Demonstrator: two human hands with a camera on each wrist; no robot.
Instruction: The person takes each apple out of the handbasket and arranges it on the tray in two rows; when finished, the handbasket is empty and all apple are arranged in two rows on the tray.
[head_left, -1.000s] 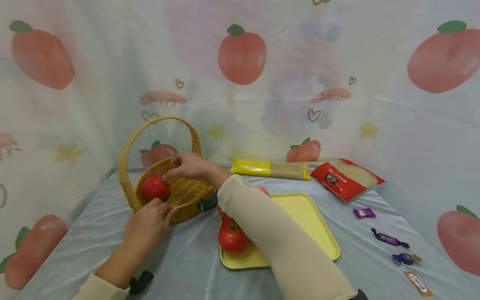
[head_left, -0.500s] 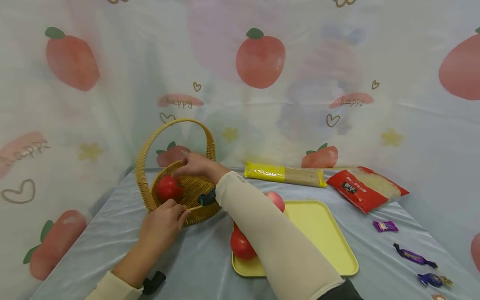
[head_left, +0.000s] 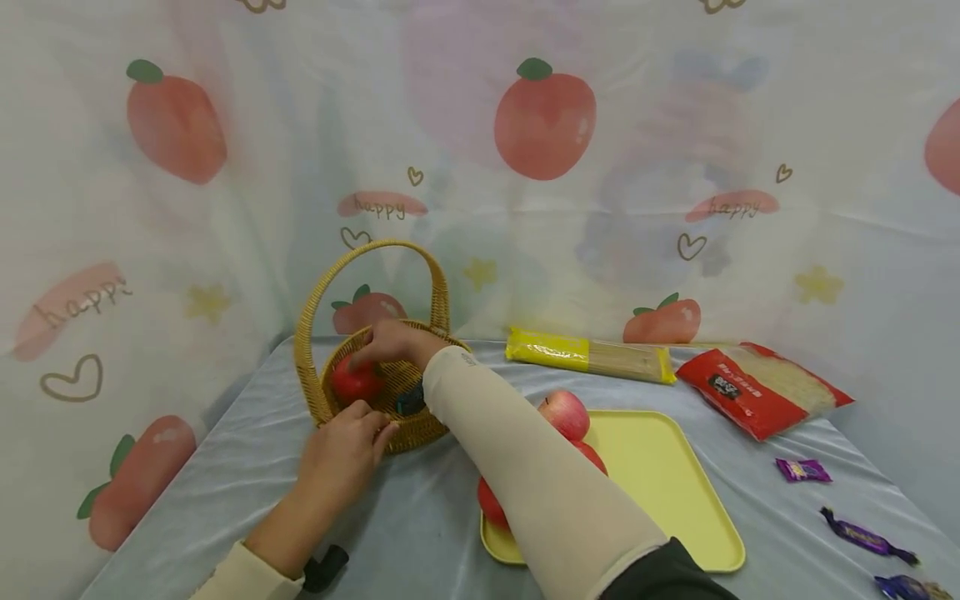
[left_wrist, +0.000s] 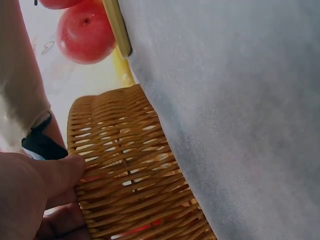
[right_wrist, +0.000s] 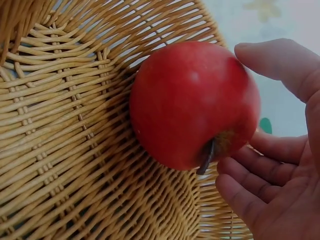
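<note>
A red apple (head_left: 356,382) with a dark stem lies inside the wicker basket (head_left: 303,354), against its left inner wall. My right hand (head_left: 393,343) reaches over the rim into the basket. In the right wrist view, the thumb of that hand (right_wrist: 285,185) is at the upper right of the apple (right_wrist: 187,100) and the fingertips are at its lower right side. My left hand (head_left: 345,454) pinches the near rim of the basket. Up close, its thumb (left_wrist: 65,172) lies on the rim while the fingers curl below, partly out of view.
A yellow tray (head_left: 667,492) holds several red fruits, among them a pinkish apple (head_left: 565,414), partly behind my right sleeve. A yellow noodle packet (head_left: 588,354) and a red bag (head_left: 757,392) lie at the back. Wrapped candies, including a purple one (head_left: 802,470), lie along the right.
The head view has turned left, so everything sits further right. My right hand has moved over the apple from beside it. The left hand stays on the basket rim.
</note>
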